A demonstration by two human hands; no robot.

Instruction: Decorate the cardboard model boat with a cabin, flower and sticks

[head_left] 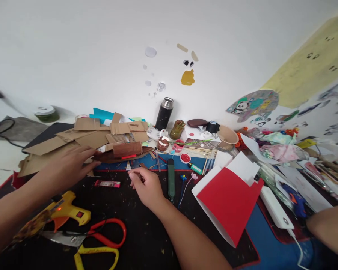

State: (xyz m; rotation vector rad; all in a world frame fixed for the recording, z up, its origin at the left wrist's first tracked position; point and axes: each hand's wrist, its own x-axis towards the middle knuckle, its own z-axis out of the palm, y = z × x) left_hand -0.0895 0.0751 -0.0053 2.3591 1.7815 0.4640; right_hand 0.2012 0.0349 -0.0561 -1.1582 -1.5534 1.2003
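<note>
My left hand [76, 161] reaches over the cardboard pile [92, 137] with fingers apart, its fingertips near the left end of a brown boat-like model [126, 150]. Near the middle of the black mat [146, 232], my right hand [146, 185] has its fingers pinched together at a small pale pointed piece [128, 166]; whether it grips that piece is unclear. A pink-and-white packet [107, 183] lies between the hands. Below my left hand are a yellow glue gun [70, 210] and large scissors [101, 236] with red and yellow handles.
A green-handled tool [171, 180], red card [231, 202], a teal glue tube [195, 168] and a red-filled lid [185, 158] lie to the right. Behind stand a black flask [163, 114] and a jar [177, 129]. Another person's arm [331, 227] shows at the right edge.
</note>
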